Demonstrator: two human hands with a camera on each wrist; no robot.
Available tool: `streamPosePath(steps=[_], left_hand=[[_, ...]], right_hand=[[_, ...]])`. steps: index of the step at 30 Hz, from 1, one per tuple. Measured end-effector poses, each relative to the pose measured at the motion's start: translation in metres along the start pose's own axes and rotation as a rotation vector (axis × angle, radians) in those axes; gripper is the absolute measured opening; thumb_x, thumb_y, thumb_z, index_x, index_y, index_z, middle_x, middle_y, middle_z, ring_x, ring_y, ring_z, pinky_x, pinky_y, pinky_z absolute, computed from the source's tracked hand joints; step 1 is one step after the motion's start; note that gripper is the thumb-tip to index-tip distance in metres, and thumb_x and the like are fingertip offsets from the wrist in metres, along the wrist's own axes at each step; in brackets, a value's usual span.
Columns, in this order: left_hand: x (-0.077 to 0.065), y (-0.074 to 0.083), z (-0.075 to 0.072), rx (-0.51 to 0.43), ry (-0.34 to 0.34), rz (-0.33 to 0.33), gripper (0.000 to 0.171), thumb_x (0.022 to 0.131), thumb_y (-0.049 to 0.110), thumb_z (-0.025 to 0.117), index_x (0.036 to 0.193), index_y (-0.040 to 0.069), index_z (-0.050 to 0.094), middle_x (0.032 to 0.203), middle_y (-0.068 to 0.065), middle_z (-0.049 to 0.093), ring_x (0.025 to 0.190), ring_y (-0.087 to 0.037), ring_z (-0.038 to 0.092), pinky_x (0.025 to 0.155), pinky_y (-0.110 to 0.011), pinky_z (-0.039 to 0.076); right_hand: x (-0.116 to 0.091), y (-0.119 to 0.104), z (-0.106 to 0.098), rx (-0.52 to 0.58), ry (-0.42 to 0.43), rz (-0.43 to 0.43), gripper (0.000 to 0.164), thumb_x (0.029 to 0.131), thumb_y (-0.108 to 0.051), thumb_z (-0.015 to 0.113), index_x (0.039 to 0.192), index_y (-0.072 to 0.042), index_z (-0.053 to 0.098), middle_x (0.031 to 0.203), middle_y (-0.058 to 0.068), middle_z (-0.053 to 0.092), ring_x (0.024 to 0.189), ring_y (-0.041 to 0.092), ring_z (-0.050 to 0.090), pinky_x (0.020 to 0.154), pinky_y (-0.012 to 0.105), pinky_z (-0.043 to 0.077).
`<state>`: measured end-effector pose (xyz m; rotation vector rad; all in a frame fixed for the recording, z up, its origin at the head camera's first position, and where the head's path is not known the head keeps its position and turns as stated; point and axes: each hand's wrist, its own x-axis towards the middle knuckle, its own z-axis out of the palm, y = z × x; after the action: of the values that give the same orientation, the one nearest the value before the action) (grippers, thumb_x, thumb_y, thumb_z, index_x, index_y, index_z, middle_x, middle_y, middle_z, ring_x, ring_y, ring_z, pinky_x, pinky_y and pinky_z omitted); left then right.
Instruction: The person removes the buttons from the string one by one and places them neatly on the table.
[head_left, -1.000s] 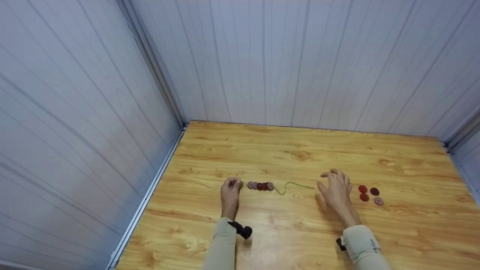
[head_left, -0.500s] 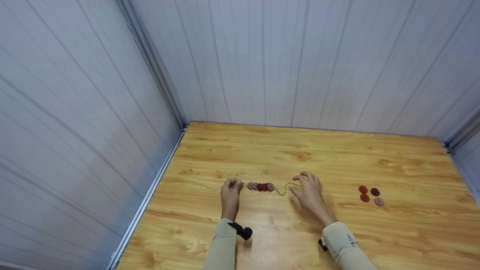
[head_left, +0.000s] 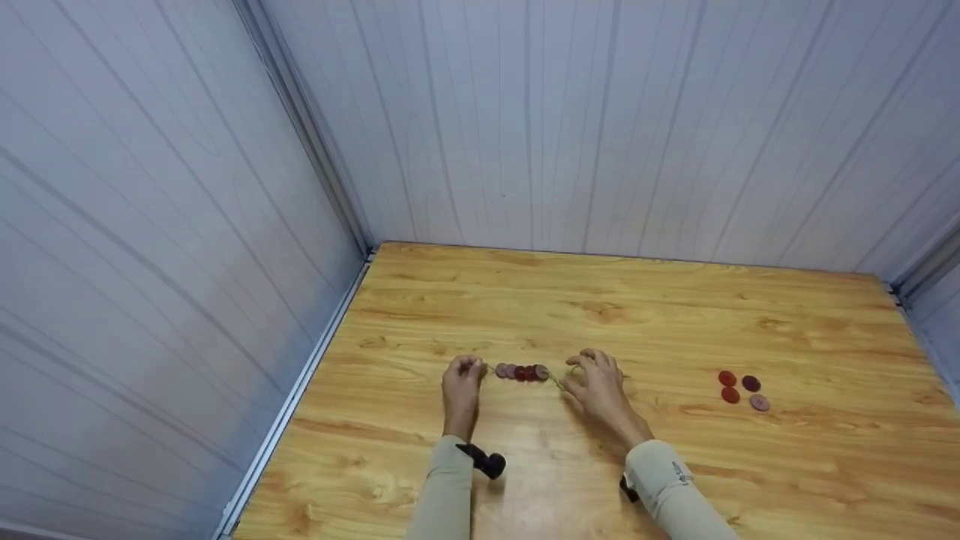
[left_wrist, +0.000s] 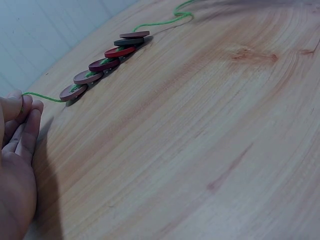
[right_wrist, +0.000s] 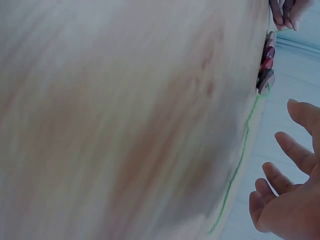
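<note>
Right hand [head_left: 596, 386]: shifted leftward since the first head view, from near the loose buttons to beside the strung ones; fingers parted and gently bent, thumb spread away, with nothing seen in its hold.
Left hand [head_left: 461, 382]: unmoved at the opposite end; thumb and fingertips pinch the cord.
Green cord [left_wrist: 162, 23]: runs from the pinch through the row, its free length lying on the tabletop [head_left: 600, 300] near the right hand; contact with that hand cannot be told.
Strung buttons [left_wrist: 104, 64]: six, overlapping and tilted in a line between the hands, in pinkish brown, purple, red and a dark tone.
Loose buttons [head_left: 730, 394]: four, well to the right, two of them red, one dark purple, one pinkish.
Sleeves [head_left: 441, 491]: pale, one per forearm.
</note>
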<state>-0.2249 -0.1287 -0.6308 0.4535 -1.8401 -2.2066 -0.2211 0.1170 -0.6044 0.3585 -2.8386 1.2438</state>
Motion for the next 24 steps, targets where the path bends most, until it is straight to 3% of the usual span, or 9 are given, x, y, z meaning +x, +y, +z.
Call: streamPosePath(steps=[7, 14, 24], left_hand=[[0.002, -0.003, 0.001, -0.006, 0.001, -0.012, 0.015, 0.093, 0.003, 0.06, 0.102, -0.008, 0.058, 0.097, -0.02, 0.06, 0.097, -0.033, 0.063, 0.091, -0.036, 0.056], [0.001, -0.003, 0.0, 0.031, -0.001, 0.024, 0.015, 0.094, 0.003, 0.059, 0.1, -0.01, 0.057, 0.097, -0.02, 0.061, 0.097, -0.033, 0.064, 0.09, -0.036, 0.056], [0.001, -0.003, 0.001, 0.016, 0.011, 0.013, 0.011, 0.092, 0.004, 0.061, 0.097, -0.006, 0.058, 0.092, -0.015, 0.061, 0.094, -0.031, 0.065, 0.089, -0.035, 0.057]], right_hand=[[0.003, -0.001, 0.011, -0.015, -0.013, 0.017, 0.035, 0.089, -0.027, 0.069, 0.119, -0.01, 0.062, 0.137, 0.016, 0.045, 0.13, 0.036, 0.032, 0.108, 0.058, 0.023], [0.006, -0.004, 0.02, -0.012, -0.026, 0.046, 0.034, 0.089, -0.028, 0.069, 0.119, -0.012, 0.063, 0.138, 0.015, 0.044, 0.132, 0.035, 0.03, 0.108, 0.058, 0.022], [0.011, -0.008, 0.027, -0.036, -0.027, 0.011, 0.037, 0.088, -0.026, 0.07, 0.121, -0.012, 0.062, 0.136, 0.015, 0.045, 0.129, 0.036, 0.032, 0.108, 0.058, 0.023]])
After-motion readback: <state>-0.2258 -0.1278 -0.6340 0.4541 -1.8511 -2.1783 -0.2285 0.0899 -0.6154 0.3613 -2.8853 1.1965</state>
